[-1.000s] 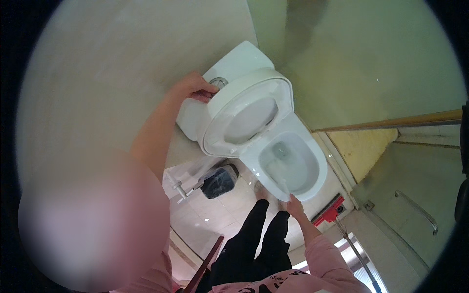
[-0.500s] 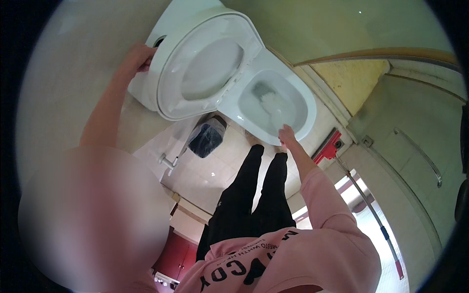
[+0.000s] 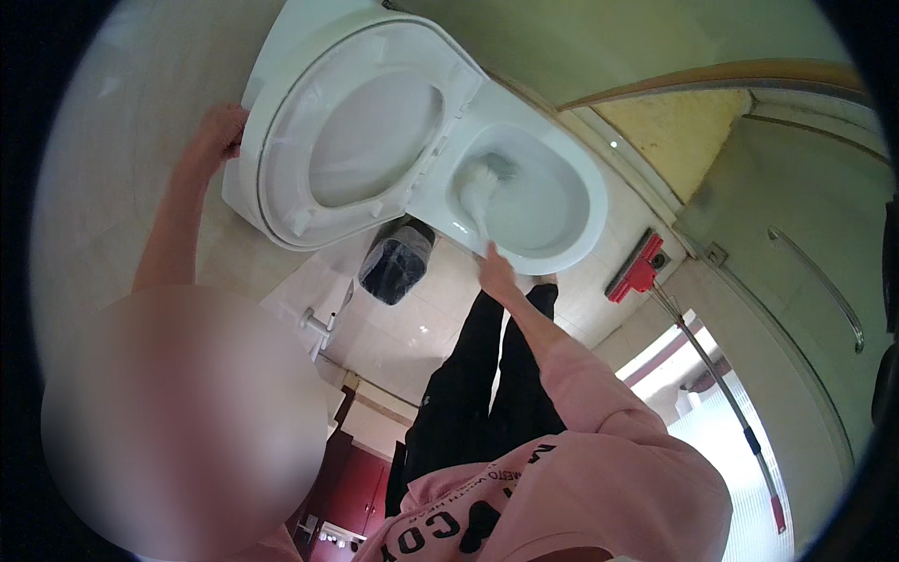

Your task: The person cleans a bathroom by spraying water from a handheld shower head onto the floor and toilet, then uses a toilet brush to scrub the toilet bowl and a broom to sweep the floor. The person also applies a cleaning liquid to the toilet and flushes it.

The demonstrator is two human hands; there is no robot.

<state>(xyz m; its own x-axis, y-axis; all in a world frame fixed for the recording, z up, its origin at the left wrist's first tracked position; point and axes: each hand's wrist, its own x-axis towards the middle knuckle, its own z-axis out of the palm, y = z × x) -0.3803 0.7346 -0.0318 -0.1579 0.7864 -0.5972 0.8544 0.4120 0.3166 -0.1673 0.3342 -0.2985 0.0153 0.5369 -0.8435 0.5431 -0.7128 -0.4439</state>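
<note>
My right grip (image 3: 497, 274) is clamped on the near end of the white brush (image 3: 478, 201), whose head lies beyond it inside the toilet bowl (image 3: 592, 201), probably for reach. My left grip (image 3: 223, 131), perhaps for balance, is behind the raised lid (image 3: 375, 140); whether it is closed I cannot tell

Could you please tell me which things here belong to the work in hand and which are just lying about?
In use:
white brush, held in the right hand
toilet bowl, brush head inside
raised toilet lid, left hand at its edge

Just about:
lined bin
floor tool's red head
</note>
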